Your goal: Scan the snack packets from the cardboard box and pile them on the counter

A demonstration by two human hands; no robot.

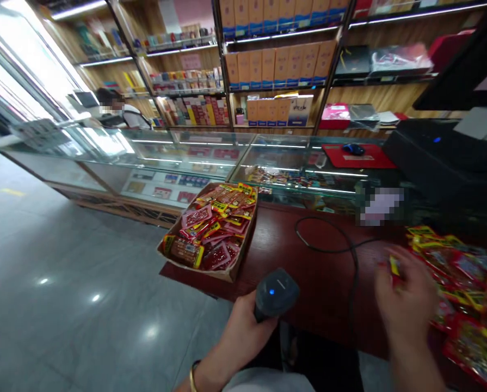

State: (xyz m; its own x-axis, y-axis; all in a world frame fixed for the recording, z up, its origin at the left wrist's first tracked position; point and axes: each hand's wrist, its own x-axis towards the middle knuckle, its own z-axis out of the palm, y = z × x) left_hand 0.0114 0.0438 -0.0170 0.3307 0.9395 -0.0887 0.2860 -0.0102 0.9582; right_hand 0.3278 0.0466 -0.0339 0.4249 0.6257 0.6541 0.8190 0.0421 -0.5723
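My left hand is wrapped round the handle of a dark barcode scanner, which shows a small blue light on top. Over the right part of the dark red counter, my right hand is closed, slightly blurred, on a small red and yellow snack packet, mostly hidden by the fingers. Right beside that hand lies a pile of snack packets in red, yellow and clear wrapping. A cardboard box filled with similar red and yellow packets stands at the counter's left end, beyond the scanner.
A black cable loops across the wooden counter. Behind it run glass display cases, with a mouse on a red mat. Dark equipment stands at right. A person is far left, before stocked shelves.
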